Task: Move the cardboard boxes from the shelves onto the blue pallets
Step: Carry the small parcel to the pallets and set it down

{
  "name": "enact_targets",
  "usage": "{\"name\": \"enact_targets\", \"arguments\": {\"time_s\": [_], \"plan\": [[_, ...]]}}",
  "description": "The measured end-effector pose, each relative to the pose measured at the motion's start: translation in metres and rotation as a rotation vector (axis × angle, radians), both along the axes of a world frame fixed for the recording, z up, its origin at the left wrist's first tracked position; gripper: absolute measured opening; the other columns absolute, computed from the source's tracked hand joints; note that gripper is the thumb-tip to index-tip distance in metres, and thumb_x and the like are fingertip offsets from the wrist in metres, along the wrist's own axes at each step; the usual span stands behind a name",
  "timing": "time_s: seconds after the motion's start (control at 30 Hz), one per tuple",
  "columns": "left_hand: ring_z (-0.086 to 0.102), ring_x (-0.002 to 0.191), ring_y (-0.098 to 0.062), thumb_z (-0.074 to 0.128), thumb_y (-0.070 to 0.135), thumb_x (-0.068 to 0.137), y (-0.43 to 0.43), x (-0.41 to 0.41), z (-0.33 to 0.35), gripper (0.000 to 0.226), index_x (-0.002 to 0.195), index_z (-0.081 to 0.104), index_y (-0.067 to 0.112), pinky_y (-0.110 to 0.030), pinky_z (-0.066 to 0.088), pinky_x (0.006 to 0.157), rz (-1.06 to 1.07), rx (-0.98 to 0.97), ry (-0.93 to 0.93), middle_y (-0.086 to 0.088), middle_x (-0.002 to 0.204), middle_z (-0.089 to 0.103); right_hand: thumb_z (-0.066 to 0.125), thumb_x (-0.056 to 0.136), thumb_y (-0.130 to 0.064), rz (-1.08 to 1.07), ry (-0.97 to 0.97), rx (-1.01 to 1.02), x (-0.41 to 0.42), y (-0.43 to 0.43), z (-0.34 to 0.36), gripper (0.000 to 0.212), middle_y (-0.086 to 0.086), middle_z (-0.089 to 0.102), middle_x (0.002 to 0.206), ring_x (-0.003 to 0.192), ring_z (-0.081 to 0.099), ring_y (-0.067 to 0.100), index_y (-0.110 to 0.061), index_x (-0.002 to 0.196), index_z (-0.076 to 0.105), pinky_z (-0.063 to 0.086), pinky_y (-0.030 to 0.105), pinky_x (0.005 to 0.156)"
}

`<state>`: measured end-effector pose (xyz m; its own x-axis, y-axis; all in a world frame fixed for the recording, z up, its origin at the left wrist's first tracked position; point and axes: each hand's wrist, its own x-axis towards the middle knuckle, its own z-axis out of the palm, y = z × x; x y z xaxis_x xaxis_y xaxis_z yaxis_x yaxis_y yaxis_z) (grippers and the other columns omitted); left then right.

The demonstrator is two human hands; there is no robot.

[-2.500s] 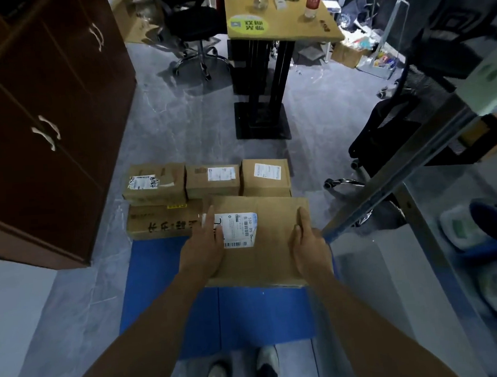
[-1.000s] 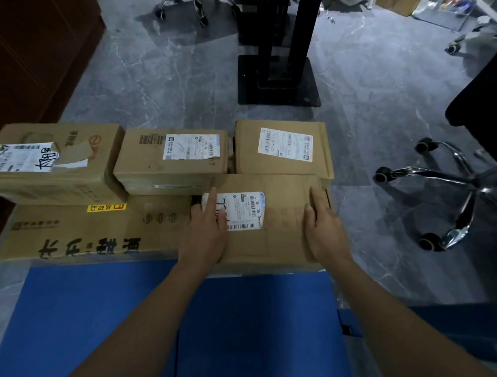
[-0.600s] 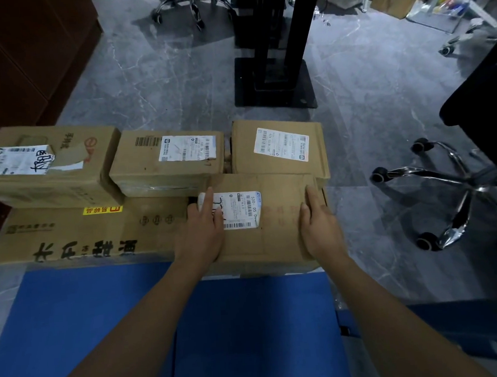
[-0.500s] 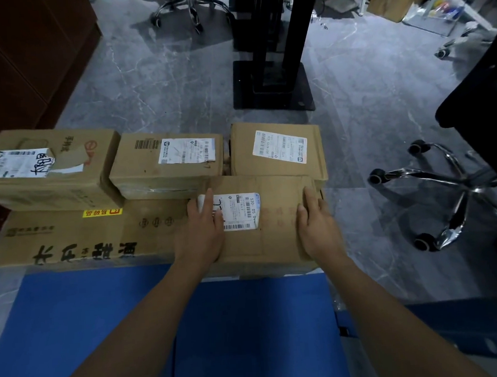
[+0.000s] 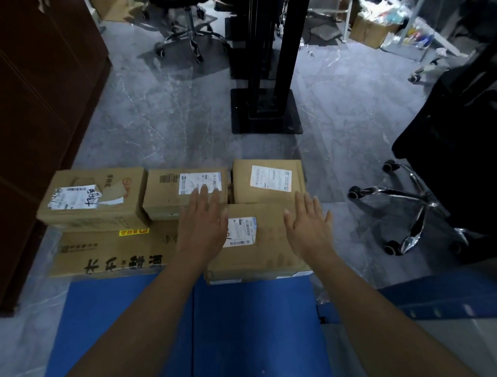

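Hovering over front box [image 5: 263, 256], left hand [image 5: 203, 225] and right hand [image 5: 309, 228] are spread flat, gripping nothing. Box sits on blue pallet [image 5: 251, 329], tight beside long flat box [image 5: 107, 252]. Placing step looks finished. Next move calls for turning to shelves, out of view. Chair base [image 5: 404, 207] crowds right side, cabinet [image 5: 15, 116] left.

Body parts in head view: two hands, two forearms only.
Left hand [image 5: 203, 229]: bare skin, long straight-sided fingers [image 5: 203, 196], broad back.
Right hand [image 5: 309, 231]: bare; nail shows at tip of thumb [image 5: 286, 213].
Left forearm [image 5: 139, 328]: bare from wrist to frame edge, slim at wrist, thicker toward near end of blue pallet [image 5: 251, 335].
Right forearm [image 5: 383, 320]: likewise bare along whole visible length.
Clothing: upper arms out of frame, cannot tell.
Fine skin detail blurred.
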<state>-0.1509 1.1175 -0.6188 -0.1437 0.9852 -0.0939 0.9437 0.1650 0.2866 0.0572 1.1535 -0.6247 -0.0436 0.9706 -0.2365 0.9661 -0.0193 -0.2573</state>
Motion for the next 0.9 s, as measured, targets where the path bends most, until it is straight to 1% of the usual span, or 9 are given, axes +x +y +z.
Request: {"name": "enact_targets", "arguments": {"time_s": [0.1, 0.17, 0.27, 0.37, 0.43, 0.53, 0.63, 0.8, 0.9], "plan": [[-0.003, 0.148, -0.022, 0.025, 0.035, 0.104, -0.007, 0.0, 0.061, 0.057, 0.154, 0.008, 0.012, -0.045, 0.004, 0.12, -0.028, 0.0, -0.012, -0.008, 0.161, 0.002, 0.015, 0.105, -0.044, 0.085, -0.047, 0.026, -0.009, -0.015, 0.057, 0.061, 0.005, 0.002, 0.165, 0.151, -0.003, 0.021, -0.014, 0.156, 0.001, -0.005, 0.048, 0.119], [0.004, 0.148, -0.024, 0.026, 0.033, 0.104, -0.016, -0.001, 0.1, 0.056, 0.153, 0.013, 0.011, -0.046, 0.006, 0.12, -0.04, 0.018, -0.039, -0.009, 0.161, 0.01, 0.016, 0.105, -0.044, 0.121, -0.054, 0.033, -0.015, -0.028, 0.097, 0.062, 0.006, 0.001, 0.165, 0.151, -0.003, 0.021, -0.014, 0.156, 0.001, -0.005, 0.047, 0.119], [0.018, 0.145, -0.028, 0.025, 0.034, 0.102, -0.036, 0.0, 0.152, 0.054, 0.149, 0.027, 0.007, -0.048, 0.015, 0.118, -0.051, 0.078, -0.068, -0.014, 0.156, 0.024, 0.017, 0.105, -0.044, 0.125, -0.049, 0.038, -0.02, -0.05, 0.154, 0.063, 0.005, 0.0, 0.165, 0.151, -0.005, 0.021, -0.013, 0.156, 0.0, -0.006, 0.047, 0.119], [0.016, 0.146, -0.027, 0.026, 0.033, 0.104, -0.058, -0.002, 0.198, 0.055, 0.15, 0.022, 0.004, -0.042, 0.011, 0.119, -0.055, 0.062, -0.09, -0.015, 0.158, 0.019, 0.018, 0.105, -0.043, 0.128, -0.065, 0.047, -0.021, -0.075, 0.205, 0.063, 0.005, -0.001, 0.165, 0.151, -0.006, 0.019, -0.012, 0.156, 0.0, -0.009, 0.046, 0.118], [0.014, 0.146, -0.025, 0.027, 0.033, 0.104, -0.074, -0.004, 0.226, 0.055, 0.151, 0.019, 0.006, -0.038, 0.009, 0.118, -0.053, 0.066, -0.055, -0.013, 0.159, 0.017, 0.018, 0.105, -0.043, 0.113, -0.085, 0.049, -0.022, -0.093, 0.236, 0.063, 0.005, -0.002, 0.165, 0.151, -0.007, 0.018, -0.011, 0.157, 0.0, -0.009, 0.047, 0.118], [0.015, 0.146, -0.023, 0.026, 0.034, 0.104, -0.103, -0.005, 0.267, 0.055, 0.151, 0.019, 0.007, -0.037, 0.009, 0.117, -0.08, 0.101, -0.006, -0.011, 0.159, 0.018, 0.017, 0.105, -0.043, 0.073, -0.093, 0.059, -0.025, -0.125, 0.274, 0.064, 0.005, -0.003, 0.165, 0.151, -0.007, 0.018, -0.011, 0.156, -0.002, -0.009, 0.046, 0.119], [0.015, 0.146, -0.022, 0.025, 0.035, 0.104, -0.133, -0.006, 0.302, 0.054, 0.151, 0.018, 0.009, -0.035, 0.01, 0.117, -0.138, 0.105, -0.019, -0.009, 0.159, 0.019, 0.016, 0.105, -0.044, 0.022, -0.09, 0.079, -0.026, -0.16, 0.305, 0.064, 0.004, -0.003, 0.165, 0.151, -0.007, 0.019, -0.011, 0.156, -0.003, -0.009, 0.045, 0.119], [0.017, 0.146, -0.023, 0.027, 0.035, 0.104, -0.173, -0.004, 0.344, 0.056, 0.151, 0.017, 0.007, -0.041, 0.014, 0.119, -0.25, 0.108, -0.01, -0.011, 0.159, 0.018, 0.015, 0.105, -0.044, -0.029, -0.096, 0.111, -0.031, -0.212, 0.352, 0.063, 0.004, -0.001, 0.165, 0.151, -0.005, 0.019, -0.012, 0.157, -0.001, -0.005, 0.046, 0.121], [0.019, 0.144, -0.023, 0.024, 0.036, 0.104, -0.197, 0.002, 0.363, 0.055, 0.151, 0.018, 0.007, -0.04, 0.015, 0.118, -0.286, 0.113, 0.03, -0.011, 0.158, 0.02, 0.015, 0.105, -0.045, -0.051, -0.077, 0.142, -0.032, -0.242, 0.374, 0.063, 0.004, 0.0, 0.165, 0.151, -0.004, 0.019, -0.011, 0.157, 0.001, -0.003, 0.045, 0.122]]}}
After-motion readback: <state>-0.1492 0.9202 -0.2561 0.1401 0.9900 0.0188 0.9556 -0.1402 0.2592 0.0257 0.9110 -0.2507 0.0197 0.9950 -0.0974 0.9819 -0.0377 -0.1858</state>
